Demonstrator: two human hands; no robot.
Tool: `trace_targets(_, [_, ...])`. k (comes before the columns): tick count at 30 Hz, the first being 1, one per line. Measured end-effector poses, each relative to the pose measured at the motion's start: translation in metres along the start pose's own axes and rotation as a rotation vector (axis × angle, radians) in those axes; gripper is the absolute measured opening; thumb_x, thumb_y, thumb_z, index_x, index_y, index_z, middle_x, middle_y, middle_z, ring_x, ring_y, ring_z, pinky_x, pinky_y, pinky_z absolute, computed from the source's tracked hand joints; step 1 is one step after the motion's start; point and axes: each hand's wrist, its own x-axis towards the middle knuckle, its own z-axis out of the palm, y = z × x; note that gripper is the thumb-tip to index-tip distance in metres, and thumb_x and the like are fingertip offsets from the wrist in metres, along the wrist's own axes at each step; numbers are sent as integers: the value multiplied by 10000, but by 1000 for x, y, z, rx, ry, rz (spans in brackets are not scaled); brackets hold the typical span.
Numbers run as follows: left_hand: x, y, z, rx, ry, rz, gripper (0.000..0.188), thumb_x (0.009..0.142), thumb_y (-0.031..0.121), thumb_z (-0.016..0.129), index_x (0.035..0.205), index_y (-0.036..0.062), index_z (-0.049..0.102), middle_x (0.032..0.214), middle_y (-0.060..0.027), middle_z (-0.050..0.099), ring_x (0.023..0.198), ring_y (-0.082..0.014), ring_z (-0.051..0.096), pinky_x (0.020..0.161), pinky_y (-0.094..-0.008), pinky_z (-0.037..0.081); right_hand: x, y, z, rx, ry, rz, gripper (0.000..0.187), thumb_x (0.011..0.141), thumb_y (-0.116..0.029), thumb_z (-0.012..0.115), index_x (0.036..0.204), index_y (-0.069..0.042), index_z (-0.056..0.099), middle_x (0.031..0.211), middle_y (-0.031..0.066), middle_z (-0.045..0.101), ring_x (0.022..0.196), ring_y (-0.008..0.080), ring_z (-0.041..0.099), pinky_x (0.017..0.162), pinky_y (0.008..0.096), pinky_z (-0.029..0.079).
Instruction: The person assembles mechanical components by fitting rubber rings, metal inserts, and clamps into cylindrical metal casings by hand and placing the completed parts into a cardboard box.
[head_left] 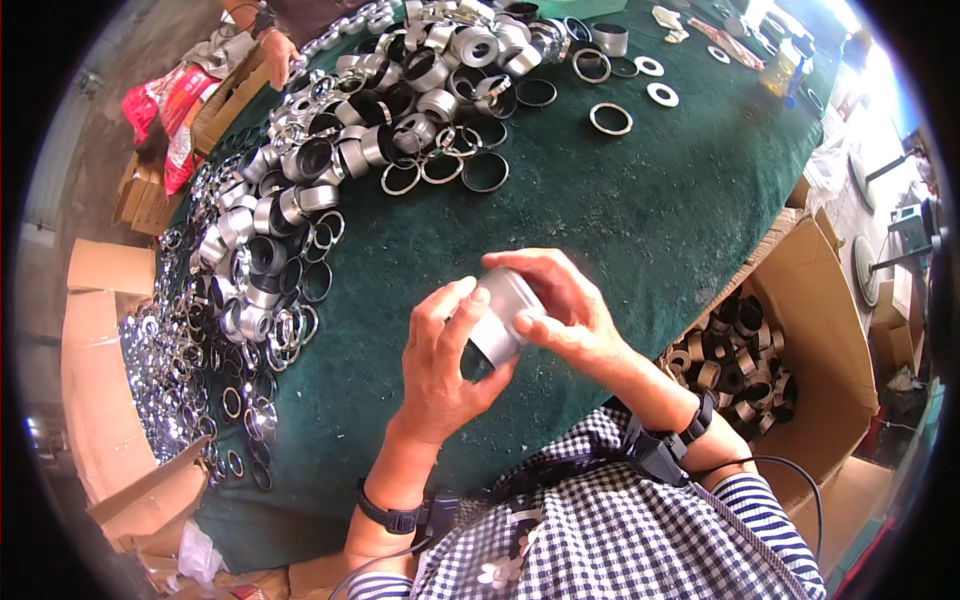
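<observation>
A silver metal cylinder (507, 312), smooth and short, is held tilted above the green cloth between both hands. My left hand (445, 350) grips its lower left end, fingers over the top and thumb below. My right hand (565, 305) wraps the upper right end, with the thumb pressed along its side. The cylinder's inside and far end are hidden. Nearest on the table, to the left, lies a long heap of silver metal cups (313, 158) and rings, some with dark insides.
Green cloth (640, 215) covers the table. Several loose rings (611, 119) and flat washers lie at the back. A cardboard box (830, 330) of metal parts stands at the right edge; shiny rings fill another at left. A co-worker's hand (278, 57) touches the heap's far end.
</observation>
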Motion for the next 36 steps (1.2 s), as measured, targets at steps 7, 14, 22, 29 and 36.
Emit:
trace_targets(7, [-55,-35,19,-133,155,-433,680,702,115,834,1257,42,448,1273,-182,549,1158,-314,560,991,-405,457,23,40,-46,-1114,-77,-275,436,769,-176,775,1170,-91,626,1294,167,572,1174,359,551,996,456,449])
trace_targets(14, [-91,-49,-9,-69,-8,-468,425,860,238,743,1163,25,534,1383,-243,503,1239,-370,544,1025,-441,447,109,51,-63,-1235,26,-266,377,884,-116,633,1259,-91,602,1356,146,556,1187,346,575,977,427,496])
trace_targets(22, [-104,-149,-79,228,174,-624,286,906,84,641,1180,16,597,1244,-154,584,851,-239,654,715,-345,549,116,72,-76,-1510,-64,-258,116,845,-97,640,952,-53,631,911,131,549,859,339,618,727,434,535])
trace_targets(29, [-72,-184,-61,617,-40,-708,117,836,72,695,940,26,669,879,-137,609,814,-331,642,712,-429,521,63,40,-51,-1228,39,-112,96,827,-112,697,887,-64,639,886,89,605,761,294,655,656,382,532])
trace_targets(36, [-13,-56,-46,-736,213,-922,155,941,126,653,1021,-6,641,911,-79,687,772,-125,664,698,-273,565,39,24,13,-512,115,-327,156,791,5,753,893,-36,643,854,66,628,698,158,609,577,278,478])
